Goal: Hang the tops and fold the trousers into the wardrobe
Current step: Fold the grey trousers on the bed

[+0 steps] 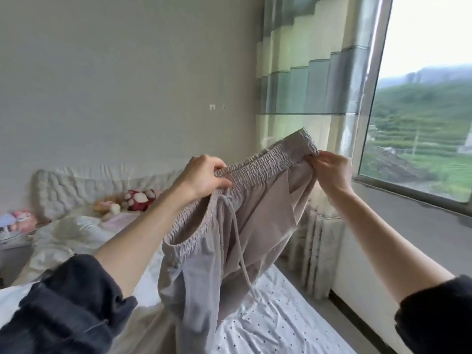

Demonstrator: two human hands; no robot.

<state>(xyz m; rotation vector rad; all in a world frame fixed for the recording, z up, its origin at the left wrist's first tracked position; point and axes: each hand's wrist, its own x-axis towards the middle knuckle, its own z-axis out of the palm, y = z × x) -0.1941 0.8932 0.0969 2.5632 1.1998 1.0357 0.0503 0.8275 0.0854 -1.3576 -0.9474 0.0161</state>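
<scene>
You hold a pair of pale grey-beige trousers (245,226) up in the air over the bed (275,325), stretched out by their elastic waistband (258,169), which runs slantwise from lower left to upper right. A drawstring (238,241) dangles from the front of the waistband down across the cloth, and the legs hang down toward the spotted sheet. Your left hand (201,176) grips the waistband near its middle, fingers curled over the gathered edge. Your right hand (329,169) pinches the far end of the waistband between thumb and fingertips. Both of your dark sleeves are pushed up the forearms. Behind the trousers, a striped curtain (314,80) hangs beside the window (424,118), which looks out on green hillsides. At the head of the bed lie crumpled white bedding (63,236) and a few soft toys (135,198) against the padded headboard (84,185).
</scene>
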